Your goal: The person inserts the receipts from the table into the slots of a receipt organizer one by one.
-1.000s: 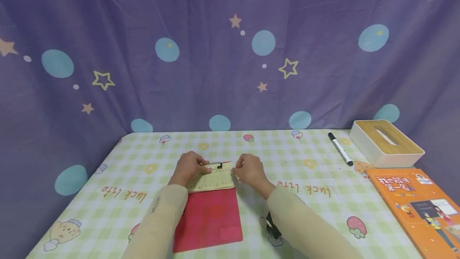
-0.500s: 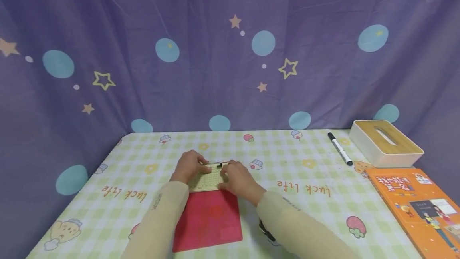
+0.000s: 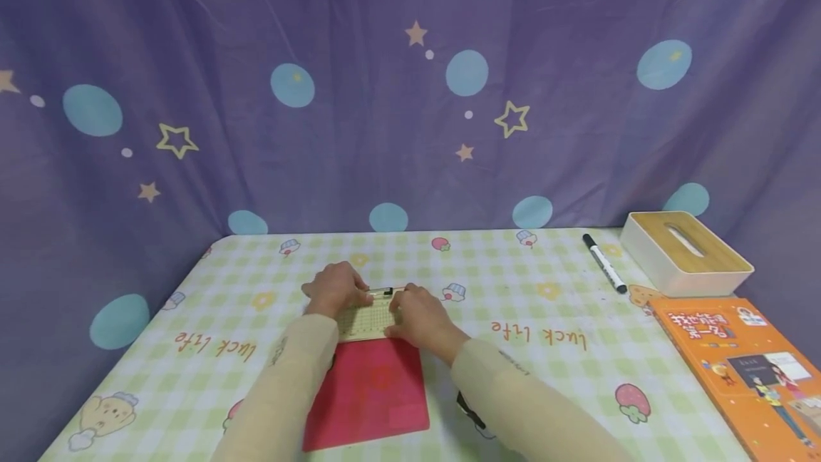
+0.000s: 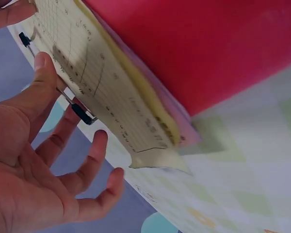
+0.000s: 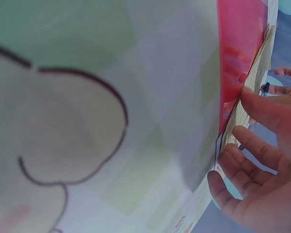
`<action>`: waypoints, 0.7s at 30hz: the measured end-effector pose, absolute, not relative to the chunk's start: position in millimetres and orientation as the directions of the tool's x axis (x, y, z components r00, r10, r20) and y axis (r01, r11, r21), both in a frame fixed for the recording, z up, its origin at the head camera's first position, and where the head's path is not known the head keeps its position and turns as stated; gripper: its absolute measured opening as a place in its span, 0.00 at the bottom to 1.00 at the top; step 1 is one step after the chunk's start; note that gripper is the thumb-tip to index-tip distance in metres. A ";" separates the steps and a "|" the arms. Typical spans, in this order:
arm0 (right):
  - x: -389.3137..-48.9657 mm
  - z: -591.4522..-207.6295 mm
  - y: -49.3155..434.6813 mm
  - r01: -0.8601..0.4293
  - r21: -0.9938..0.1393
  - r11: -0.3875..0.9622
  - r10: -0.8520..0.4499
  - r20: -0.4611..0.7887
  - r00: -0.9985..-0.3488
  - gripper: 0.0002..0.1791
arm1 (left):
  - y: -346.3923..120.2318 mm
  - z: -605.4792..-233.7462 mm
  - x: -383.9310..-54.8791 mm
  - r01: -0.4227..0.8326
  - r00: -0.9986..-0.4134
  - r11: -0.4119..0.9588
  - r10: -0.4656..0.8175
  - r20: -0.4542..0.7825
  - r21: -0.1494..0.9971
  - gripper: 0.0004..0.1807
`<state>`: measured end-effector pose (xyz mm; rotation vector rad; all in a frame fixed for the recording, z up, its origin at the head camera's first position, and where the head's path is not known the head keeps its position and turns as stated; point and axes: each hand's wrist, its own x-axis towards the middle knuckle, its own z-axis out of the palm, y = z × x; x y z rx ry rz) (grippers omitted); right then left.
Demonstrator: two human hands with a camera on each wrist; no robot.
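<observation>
A red clipboard (image 3: 368,394) lies on the table, and a pad of pale yellow printed forms (image 3: 365,324) sits across its far end. Yellow and pink layers show beneath the pad's top sheet (image 4: 99,73) in the left wrist view. My left hand (image 3: 335,289) pinches the thin metal clip with black ends (image 4: 80,112) at the far edge, thumb over its bar, the other fingers spread behind. My right hand (image 3: 423,321) grips the right part of the pad, thumb at its near edge and fingers curled along its side. One corner of the top sheet curls up.
At the back right, a black-capped white marker (image 3: 605,264) lies beside a white tissue box (image 3: 680,280) with a wooden lid. An orange book (image 3: 737,369) sits at the right edge. A checked cloth (image 3: 545,369) covers the table, with a purple curtain (image 3: 359,141) behind.
My right hand has come left from beside the pad's right edge to hold it, its fingers now over the forms. The left hand stays at the clip.
</observation>
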<state>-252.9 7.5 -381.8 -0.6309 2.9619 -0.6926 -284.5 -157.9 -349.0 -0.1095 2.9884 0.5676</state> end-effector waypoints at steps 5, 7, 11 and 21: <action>-254.1 -381.1 7.6 -0.375 -0.431 0.820 -0.392 0.053 -0.918 0.19 | -158.9 -352.1 -284.0 -0.038 -0.998 0.942 -0.019 -0.060 0.333 0.15; -254.2 -381.2 7.7 -0.374 -0.433 0.820 -0.392 0.050 -0.918 0.19 | -159.8 -354.9 -284.5 -0.015 -0.999 0.947 -0.002 -0.041 0.321 0.15; -254.3 -381.3 8.1 -0.372 -0.434 0.820 -0.392 0.047 -0.919 0.19 | -160.9 -359.7 -285.4 0.015 -1.000 0.952 0.019 -0.011 0.304 0.14; -252.4 -381.1 8.1 -0.384 -0.414 0.825 -0.398 0.055 -0.916 0.19 | -162.7 -366.2 -282.9 0.062 -0.998 0.966 0.054 0.041 0.250 0.16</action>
